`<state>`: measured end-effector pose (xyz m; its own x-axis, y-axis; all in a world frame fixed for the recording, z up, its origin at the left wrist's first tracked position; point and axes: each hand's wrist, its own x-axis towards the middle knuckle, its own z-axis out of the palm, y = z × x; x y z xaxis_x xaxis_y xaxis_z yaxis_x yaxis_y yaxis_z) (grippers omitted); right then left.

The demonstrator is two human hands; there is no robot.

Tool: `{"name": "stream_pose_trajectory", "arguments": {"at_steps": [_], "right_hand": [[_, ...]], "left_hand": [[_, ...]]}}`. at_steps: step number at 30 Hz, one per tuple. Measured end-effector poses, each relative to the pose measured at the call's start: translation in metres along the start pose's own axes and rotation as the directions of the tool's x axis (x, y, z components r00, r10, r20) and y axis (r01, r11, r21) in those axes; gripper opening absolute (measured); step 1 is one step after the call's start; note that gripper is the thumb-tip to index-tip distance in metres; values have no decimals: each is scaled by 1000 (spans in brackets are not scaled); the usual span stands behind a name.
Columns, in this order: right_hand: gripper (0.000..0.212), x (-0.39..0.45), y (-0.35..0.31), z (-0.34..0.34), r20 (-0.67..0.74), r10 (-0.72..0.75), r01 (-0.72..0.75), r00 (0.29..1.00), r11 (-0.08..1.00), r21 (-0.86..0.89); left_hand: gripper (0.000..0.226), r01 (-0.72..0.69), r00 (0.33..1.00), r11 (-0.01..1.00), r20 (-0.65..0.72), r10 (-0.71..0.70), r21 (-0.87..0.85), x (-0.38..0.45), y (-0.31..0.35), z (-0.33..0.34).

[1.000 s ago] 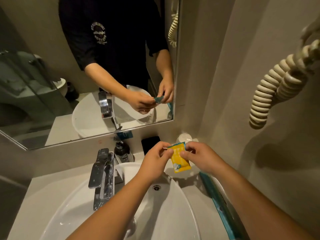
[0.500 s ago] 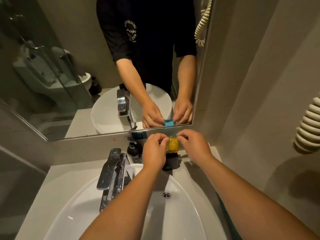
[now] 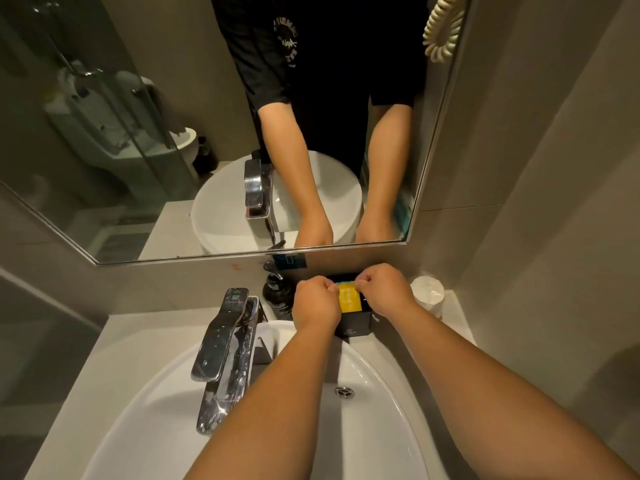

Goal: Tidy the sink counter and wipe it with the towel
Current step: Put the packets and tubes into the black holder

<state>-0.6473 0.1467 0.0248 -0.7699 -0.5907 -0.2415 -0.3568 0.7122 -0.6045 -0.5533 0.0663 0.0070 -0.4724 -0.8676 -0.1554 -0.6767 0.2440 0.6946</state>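
A small yellow sachet (image 3: 349,299) stands upright in the open top of a black box (image 3: 356,327) at the back of the counter, under the mirror. My left hand (image 3: 316,301) pinches its left top corner and my right hand (image 3: 382,289) pinches its right top corner. The sachet's lower part is sunk in the box, while its upper edge shows a blue strip. No towel is in view.
A white basin (image 3: 156,410) with a chrome faucet (image 3: 225,355) fills the foreground. A dark soap pump bottle (image 3: 275,292) stands left of the box; a white capped cup (image 3: 427,292) stands right of it. The pale counter (image 3: 457,320) meets the wall. A mirror (image 3: 104,150) hangs above.
Both hands carried the yellow sachet away from above the basin to the back of the counter and lowered it into the black box. The view tilted down and closer.
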Motion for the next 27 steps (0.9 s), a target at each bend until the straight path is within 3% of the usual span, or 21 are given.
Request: {"name": "stream_pose_trajectory", "arguments": {"at_steps": [7, 14, 19, 23, 27], "right_hand": [[23, 8, -4, 13, -101, 54, -70, 993, 985, -159], [20, 3, -2, 23, -147, -40, -9, 988, 949, -316], [17, -2, 4, 25, -201, -70, 33, 977, 983, -181], [10, -5, 6, 23, -218, 19, -10, 976, 999, 40], [21, -4, 8, 23, -200, 87, -49, 976, 981, 188]], "left_hand": [[22, -46, 999, 983, 7, 46, 176, 9, 0, 10], [28, -98, 995, 966, 22, 95, 238, 8, -8, 13], [25, -87, 996, 982, 24, 84, 168, 5, -8, 12], [23, -67, 998, 993, 25, 65, 93, -1, -8, 9], [22, -78, 997, 995, 22, 77, 57, -6, -7, 5]]}}
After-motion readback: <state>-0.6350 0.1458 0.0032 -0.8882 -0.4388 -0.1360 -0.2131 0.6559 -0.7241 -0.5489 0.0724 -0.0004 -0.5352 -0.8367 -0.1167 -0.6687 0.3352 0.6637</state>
